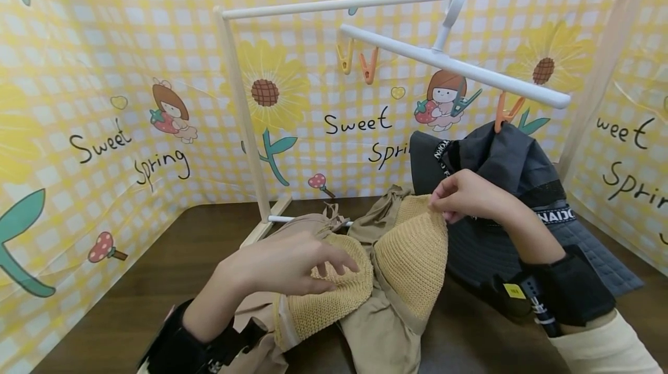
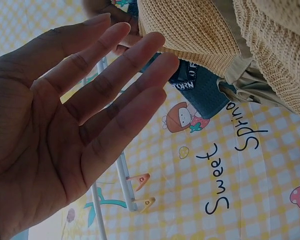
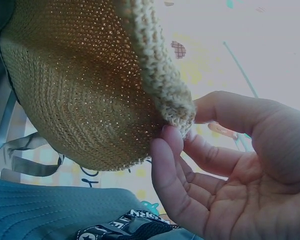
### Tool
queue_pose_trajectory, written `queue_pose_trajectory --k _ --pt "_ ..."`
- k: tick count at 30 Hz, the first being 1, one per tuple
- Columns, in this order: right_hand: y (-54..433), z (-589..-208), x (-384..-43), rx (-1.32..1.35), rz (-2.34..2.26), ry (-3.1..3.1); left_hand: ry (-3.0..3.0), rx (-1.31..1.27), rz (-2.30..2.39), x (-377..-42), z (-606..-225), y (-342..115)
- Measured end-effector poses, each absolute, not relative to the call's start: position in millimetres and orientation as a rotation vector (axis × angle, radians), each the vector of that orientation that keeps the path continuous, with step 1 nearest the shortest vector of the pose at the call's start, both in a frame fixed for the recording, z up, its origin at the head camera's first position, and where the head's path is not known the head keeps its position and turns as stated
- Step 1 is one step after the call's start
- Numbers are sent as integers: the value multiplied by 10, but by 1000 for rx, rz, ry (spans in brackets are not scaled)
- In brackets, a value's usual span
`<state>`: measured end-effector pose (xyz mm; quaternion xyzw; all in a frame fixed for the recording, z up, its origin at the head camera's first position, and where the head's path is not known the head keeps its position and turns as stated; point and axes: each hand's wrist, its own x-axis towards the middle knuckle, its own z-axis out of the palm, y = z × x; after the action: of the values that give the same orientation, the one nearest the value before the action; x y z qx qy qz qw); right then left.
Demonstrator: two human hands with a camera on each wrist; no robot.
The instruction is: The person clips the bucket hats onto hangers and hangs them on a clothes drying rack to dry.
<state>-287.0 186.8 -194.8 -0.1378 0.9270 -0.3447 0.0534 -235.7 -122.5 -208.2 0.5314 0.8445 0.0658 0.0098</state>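
A yellow woven sun hat [image 1: 409,255] with beige cloth [image 1: 383,327] and ties is lifted off the table in front of me. My right hand [image 1: 472,197] pinches the edge of its woven brim between thumb and fingers, as the right wrist view shows close up. Over the hat's left part hovers my left hand [image 1: 292,264], fingers spread and relaxed. In the left wrist view the left palm [image 2: 55,135] holds nothing. Behind the right hand a dark grey hat [image 1: 514,159] hangs from an orange clip [image 1: 506,112] on the white hanger [image 1: 469,69].
The hanger hooks over the rod [image 1: 334,6] of a wooden rack and tilts down to the right. A yellow clip [image 1: 345,58], another orange clip [image 1: 369,65] and a green clip [image 1: 464,102] hang along it. A patterned cloth surrounds the brown table [image 1: 172,252].
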Motion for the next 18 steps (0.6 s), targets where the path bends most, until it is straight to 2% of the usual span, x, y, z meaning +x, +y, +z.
queue_pose_trajectory --k 5,18 --pt "1848 -1918 -2878 -418 -1049 2827 2656 1724 167 -2397 -2069 -1191" --pt "1827 -1843 -2901 -424 -1028 2862 2665 1629 126 -2422 -2027 -1093"
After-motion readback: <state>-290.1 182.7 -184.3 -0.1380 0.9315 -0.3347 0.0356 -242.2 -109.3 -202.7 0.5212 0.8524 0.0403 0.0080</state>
